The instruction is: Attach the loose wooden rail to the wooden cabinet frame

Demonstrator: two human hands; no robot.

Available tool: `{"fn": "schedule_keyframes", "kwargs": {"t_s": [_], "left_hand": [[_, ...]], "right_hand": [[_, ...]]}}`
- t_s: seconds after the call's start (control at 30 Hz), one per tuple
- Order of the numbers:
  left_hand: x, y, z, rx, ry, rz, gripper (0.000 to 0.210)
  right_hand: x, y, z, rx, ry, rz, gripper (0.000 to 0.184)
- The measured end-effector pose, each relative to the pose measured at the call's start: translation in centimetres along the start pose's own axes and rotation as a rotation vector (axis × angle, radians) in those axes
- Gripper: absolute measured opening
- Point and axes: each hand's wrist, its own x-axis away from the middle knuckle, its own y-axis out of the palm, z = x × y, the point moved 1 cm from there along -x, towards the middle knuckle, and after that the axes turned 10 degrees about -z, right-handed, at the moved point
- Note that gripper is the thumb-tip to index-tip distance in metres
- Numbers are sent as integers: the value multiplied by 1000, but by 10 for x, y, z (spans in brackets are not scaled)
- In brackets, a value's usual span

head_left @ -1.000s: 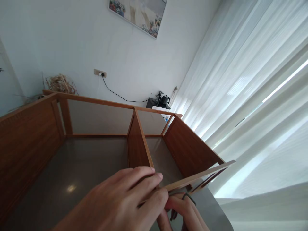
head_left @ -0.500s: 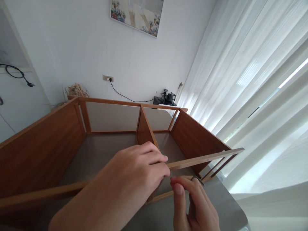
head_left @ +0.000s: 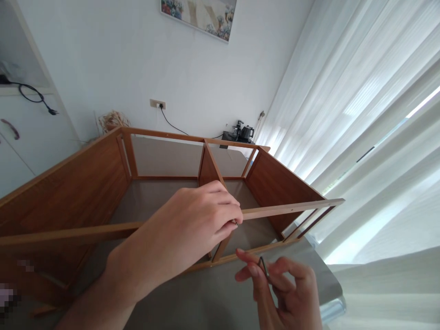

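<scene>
While left hand (head_left: 195,220) grips wooden frame's (head_left: 85,183) front rail (head_left: 292,208), right hand (head_left: 285,293) pinches hex key (head_left: 264,266)

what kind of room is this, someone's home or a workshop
Most likely a home room, not a workshop. A framed picture hangs on the white wall, sheer curtains cover a big window, and a kettle stands on a small stand in the corner behind the wooden frame.

A home room: framed picture (head_left: 199,16), sheer curtains (head_left: 360,114), kettle (head_left: 246,133)
</scene>
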Motion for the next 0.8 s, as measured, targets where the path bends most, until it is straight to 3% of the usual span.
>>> {"fn": "schedule_keyframes", "kwargs": {"t_s": [0.17,0.33,0.43,0.8], "left_hand": [[0,-2,0,-16,-4,5,11],[0,-3,2,-8,-13,-3,12],[0,-4,3,-7,-21,-4,12],[-1,-1,3,-33,-24,6,9]], "right_hand": [[-16,-6,-7,143,-53,-50,17],[-27,-5,-7,257,-298,-11,7],[-28,-3,-4,254,-417,-10,16],[-36,0,3,296,-468,3,17]]}}
